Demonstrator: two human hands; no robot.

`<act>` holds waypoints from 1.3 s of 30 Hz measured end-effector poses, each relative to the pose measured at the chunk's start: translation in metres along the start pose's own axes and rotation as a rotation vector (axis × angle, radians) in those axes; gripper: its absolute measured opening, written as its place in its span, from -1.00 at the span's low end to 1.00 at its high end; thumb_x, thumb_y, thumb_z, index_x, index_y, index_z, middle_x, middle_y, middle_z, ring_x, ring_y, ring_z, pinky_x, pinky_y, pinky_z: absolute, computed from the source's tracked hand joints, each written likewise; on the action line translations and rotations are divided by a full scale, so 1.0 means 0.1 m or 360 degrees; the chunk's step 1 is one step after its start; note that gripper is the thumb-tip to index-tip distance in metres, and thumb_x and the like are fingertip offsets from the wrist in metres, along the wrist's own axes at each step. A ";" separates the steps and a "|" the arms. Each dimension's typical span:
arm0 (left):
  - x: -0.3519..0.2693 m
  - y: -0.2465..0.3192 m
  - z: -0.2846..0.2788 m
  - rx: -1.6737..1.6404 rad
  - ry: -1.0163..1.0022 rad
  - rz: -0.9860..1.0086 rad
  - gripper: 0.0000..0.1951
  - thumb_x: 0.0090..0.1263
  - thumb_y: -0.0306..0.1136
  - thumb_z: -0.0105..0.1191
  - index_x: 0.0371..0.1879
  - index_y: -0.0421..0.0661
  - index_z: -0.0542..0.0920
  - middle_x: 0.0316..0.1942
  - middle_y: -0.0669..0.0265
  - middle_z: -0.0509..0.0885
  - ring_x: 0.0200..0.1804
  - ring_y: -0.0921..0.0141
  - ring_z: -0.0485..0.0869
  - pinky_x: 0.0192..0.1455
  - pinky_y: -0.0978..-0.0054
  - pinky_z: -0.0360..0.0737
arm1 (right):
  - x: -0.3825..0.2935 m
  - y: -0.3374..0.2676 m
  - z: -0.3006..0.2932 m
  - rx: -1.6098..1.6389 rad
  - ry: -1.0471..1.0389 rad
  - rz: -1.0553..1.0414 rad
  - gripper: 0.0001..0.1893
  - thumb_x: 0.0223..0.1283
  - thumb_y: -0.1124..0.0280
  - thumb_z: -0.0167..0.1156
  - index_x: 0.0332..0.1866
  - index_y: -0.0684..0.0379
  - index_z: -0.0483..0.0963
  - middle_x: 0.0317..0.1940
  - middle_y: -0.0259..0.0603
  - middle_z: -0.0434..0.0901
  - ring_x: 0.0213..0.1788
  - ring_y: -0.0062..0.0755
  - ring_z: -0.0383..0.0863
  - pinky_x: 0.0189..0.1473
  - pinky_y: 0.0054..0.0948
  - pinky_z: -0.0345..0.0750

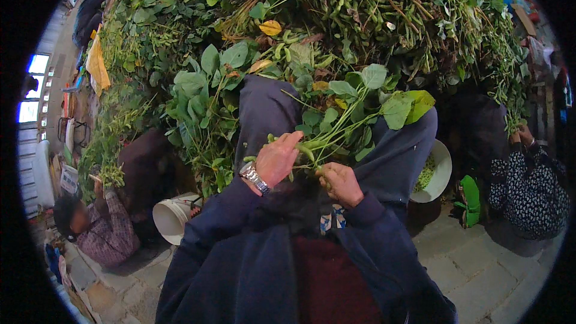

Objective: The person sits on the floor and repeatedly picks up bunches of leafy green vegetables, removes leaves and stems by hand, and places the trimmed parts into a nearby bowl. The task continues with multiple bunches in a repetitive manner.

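Observation:
My right hand (339,184) is closed on the stem end of a leafy soybean plant (344,132), whose stems fan up and right over my knee. My left hand (278,157), with a metal-band watch (254,178) at its wrist, lies beside the stems. Green soybean pods (306,152) show at its fingers; whether they are gripped cannot be told. Another leafy bunch (191,94) leans by my left knee. Beyond my knees rises a big heap of soybean plants (342,13) with pods and some yellow leaves.
A white bucket (168,220) lies tilted at my left. By my right leg stands a pale tub (443,171) holding shelled green beans (425,173). A green object (470,200) is on the stone paving (472,261). Persons sit at the left (108,238) and right (528,193), handling plants.

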State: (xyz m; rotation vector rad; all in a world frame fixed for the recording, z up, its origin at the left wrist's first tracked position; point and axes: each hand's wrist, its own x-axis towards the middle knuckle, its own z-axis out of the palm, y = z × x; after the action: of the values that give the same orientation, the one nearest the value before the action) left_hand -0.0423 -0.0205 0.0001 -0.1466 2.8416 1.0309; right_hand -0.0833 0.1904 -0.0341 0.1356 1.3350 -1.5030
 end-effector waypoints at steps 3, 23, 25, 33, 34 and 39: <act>-0.01 -0.06 0.05 -0.0355 0.0260 0.0102 -0.57 0.16 -0.59 0.17 0.08 -0.18 0.51 -0.18 0.11 0.65 -0.13 0.13 0.66 -0.07 0.33 0.58 | -0.13 -0.07 -0.04 0.0235 -0.0064 0.0185 -0.78 0.41 0.29 -0.02 -0.15 0.24 0.47 -0.46 -0.36 0.45 -0.63 -0.70 0.33 -0.69 -0.67 0.17; -0.44 0.44 0.32 -0.0188 0.0520 0.0313 -0.55 0.23 -0.60 0.12 0.14 -0.26 0.44 -0.08 0.03 0.61 -0.12 0.10 0.64 -0.14 0.35 0.61 | -0.23 -0.18 -0.08 0.0204 -0.0153 0.0145 -0.76 0.39 0.28 0.11 -0.10 0.25 0.56 -0.41 -0.35 0.55 -0.55 -0.75 0.36 -0.62 -0.72 0.20; -0.49 0.45 0.42 -0.0140 0.0401 0.0369 -0.56 0.28 -0.56 0.06 0.18 -0.29 0.41 -0.06 0.04 0.60 -0.11 0.10 0.64 -0.17 0.37 0.62 | -0.14 -0.13 0.00 0.0274 -0.0097 0.0102 -0.78 0.39 0.31 0.11 -0.10 0.26 0.55 -0.36 -0.34 0.56 -0.52 -0.75 0.37 -0.64 -0.72 0.17; -0.50 0.35 0.50 -0.0904 -0.0039 -0.0462 -0.75 0.44 -0.38 0.05 0.03 -0.20 0.52 -0.43 0.23 0.65 -0.49 0.51 0.60 -0.48 0.54 0.54 | -0.10 0.04 -0.05 -0.0005 0.0093 -0.0165 -0.74 0.34 0.40 0.16 0.01 0.33 0.55 -0.35 -0.35 0.57 -0.49 -0.73 0.43 -0.53 -0.68 0.31; -0.48 0.35 0.48 -0.0988 0.0040 -0.0330 -0.80 0.48 -0.35 -0.03 -0.09 -0.20 0.55 -0.58 0.37 0.59 -0.66 0.60 0.48 -0.62 0.60 0.44 | -0.12 0.04 -0.05 -0.0152 0.0109 -0.0219 -0.73 0.32 0.41 0.18 0.03 0.35 0.55 -0.32 -0.34 0.59 -0.45 -0.72 0.46 -0.49 -0.68 0.36; -0.46 0.34 0.32 -0.1643 -0.0530 -0.0866 -0.79 0.47 -0.32 -0.08 -0.30 -0.20 0.55 -0.67 0.40 0.51 -0.76 0.62 0.36 -0.77 0.64 0.26 | -0.17 -0.01 -0.06 -0.0635 0.0051 -0.0700 -0.69 0.24 0.46 0.24 0.04 0.36 0.54 -0.25 -0.22 0.63 -0.29 -0.53 0.58 -0.26 -0.53 0.51</act>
State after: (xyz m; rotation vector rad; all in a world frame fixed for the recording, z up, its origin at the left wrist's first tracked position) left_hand 0.0016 0.0284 0.0037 -0.6895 1.5835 1.9713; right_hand -0.0802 0.2046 -0.0242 -0.4147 1.7403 -1.5542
